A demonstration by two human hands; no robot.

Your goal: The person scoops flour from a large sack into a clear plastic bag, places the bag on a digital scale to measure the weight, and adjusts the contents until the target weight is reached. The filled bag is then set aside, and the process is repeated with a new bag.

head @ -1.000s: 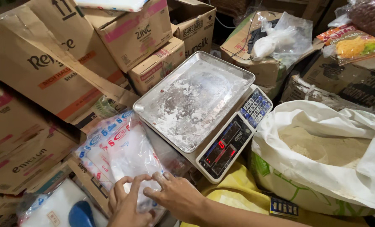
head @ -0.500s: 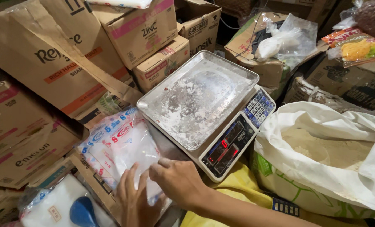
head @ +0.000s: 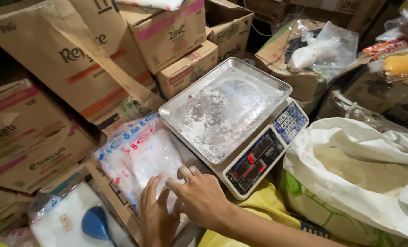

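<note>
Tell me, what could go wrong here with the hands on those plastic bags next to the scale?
Both hands, left hand and right hand, press on the slippery pack of plastic bags, which rests on a box edge, so it might slide off. The scale sits right beside them, so a bump could perhaps jog its powder-dusted tray. The open flour sack might spill if nudged.

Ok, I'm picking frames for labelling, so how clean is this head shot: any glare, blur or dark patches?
In the head view, the metal scale tray throws a soft sheen but stays readable; the clear bag pack under the left hand and right hand glints; both hands look slightly soft; the upper corners and gaps between the cardboard boxes fall into shadow; edges bow from the wide lens.
</note>
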